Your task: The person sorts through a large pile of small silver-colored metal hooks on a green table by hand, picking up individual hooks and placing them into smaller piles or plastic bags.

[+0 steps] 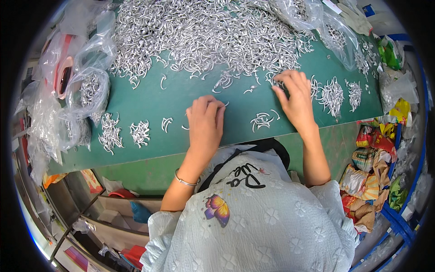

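Observation:
Small silvery curved metal pieces [217, 36] lie in a large heap across the far side of the green table. My left hand [206, 119] rests low over the near middle of the table, its fingers curled together. Beside its fingertips the end of one curved metal piece [226, 104] pokes out; the rest is hidden. My right hand [294, 96] is at the heap's near edge. Its thumb and fingers are apart around a few curved pieces [273, 80]. Between the hands lies a small group of pieces [262, 120], apart from both.
Small piles [140, 133] of the pieces line the table's near left, with larger piles [332, 96] at right. Clear plastic bags [94, 90] of pieces stand at the left; another bag [337, 38] lies back right. Colourful packages [362, 181] fill the right side below the green tabletop [154, 102].

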`<state>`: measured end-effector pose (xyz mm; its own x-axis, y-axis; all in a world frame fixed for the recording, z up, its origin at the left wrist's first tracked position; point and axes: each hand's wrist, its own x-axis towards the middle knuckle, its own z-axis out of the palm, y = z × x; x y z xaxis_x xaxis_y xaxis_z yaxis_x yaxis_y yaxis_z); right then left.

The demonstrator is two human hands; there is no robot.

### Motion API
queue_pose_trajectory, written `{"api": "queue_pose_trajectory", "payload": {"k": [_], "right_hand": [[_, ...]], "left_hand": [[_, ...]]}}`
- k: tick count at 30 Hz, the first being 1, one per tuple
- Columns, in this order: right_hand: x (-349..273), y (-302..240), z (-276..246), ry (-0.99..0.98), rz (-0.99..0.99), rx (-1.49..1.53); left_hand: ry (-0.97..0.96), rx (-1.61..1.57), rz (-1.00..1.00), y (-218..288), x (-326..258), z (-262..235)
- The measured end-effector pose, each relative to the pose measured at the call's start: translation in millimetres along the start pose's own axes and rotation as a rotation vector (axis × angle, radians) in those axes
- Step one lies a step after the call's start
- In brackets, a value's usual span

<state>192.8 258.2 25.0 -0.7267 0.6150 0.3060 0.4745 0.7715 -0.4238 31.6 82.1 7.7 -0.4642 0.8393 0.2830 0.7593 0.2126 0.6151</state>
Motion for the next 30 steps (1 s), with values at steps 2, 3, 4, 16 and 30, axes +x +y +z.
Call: {"api": "queue_pose_trajectory", "payload": {"k": [2, 3, 4, 16, 30], "right_hand": [[-4, 5, 8, -0.027, -0.022, 0.089], [-7, 9, 13, -0.041, -0.034, 0.134], [-10, 14, 14, -0.120, -0.041, 0.191], [19, -11, 26, -0.162, -0.266, 0.109], [19, 14, 11, -0.108, -0.092, 0.326]], "left_hand": [[0.024, 0.008, 0.000, -3, 2, -3], [0.036, 0.012, -0.001, -5, 3, -5], [0.032, 0.020, -0.009, -5, 5, -8], [0.007, -0.009, -0.007, 0, 0, -10], [0.010, -0.005, -0.010, -2, 1, -8]]}}
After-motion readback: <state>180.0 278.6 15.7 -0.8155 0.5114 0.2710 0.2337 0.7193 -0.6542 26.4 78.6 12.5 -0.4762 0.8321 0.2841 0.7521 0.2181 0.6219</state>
